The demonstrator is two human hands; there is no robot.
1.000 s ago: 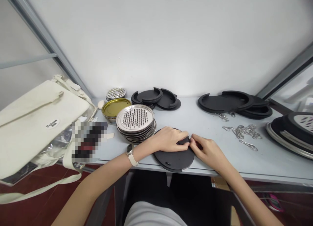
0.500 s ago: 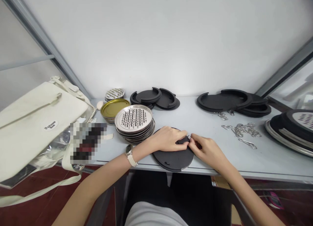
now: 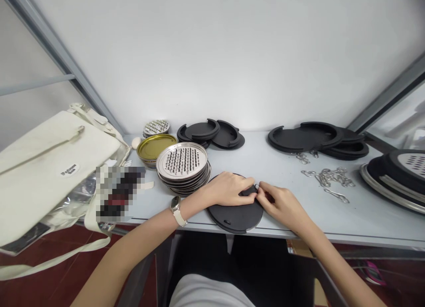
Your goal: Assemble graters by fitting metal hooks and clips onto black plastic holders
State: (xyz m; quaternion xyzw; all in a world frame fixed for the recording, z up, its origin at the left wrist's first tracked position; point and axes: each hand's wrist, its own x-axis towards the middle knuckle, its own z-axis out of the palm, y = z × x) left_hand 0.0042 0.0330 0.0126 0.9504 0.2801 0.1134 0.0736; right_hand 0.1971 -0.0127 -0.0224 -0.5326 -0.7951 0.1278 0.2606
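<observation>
A round black plastic lid (image 3: 235,216) lies flat at the front edge of the grey table (image 3: 265,165). My left hand (image 3: 229,189) presses down on the lid's top and grips its right rim. My right hand (image 3: 282,203) pinches a small metal clip (image 3: 257,186) at that same rim, fingers closed on it. The two hands touch at the rim.
A stack of perforated steel discs (image 3: 182,163) stands left of the lid, with gold lids (image 3: 155,147) behind it. Black lids lie at the back centre (image 3: 209,132) and back right (image 3: 315,139). Loose metal clips (image 3: 328,178) lie right. A white bag (image 3: 49,165) sits far left.
</observation>
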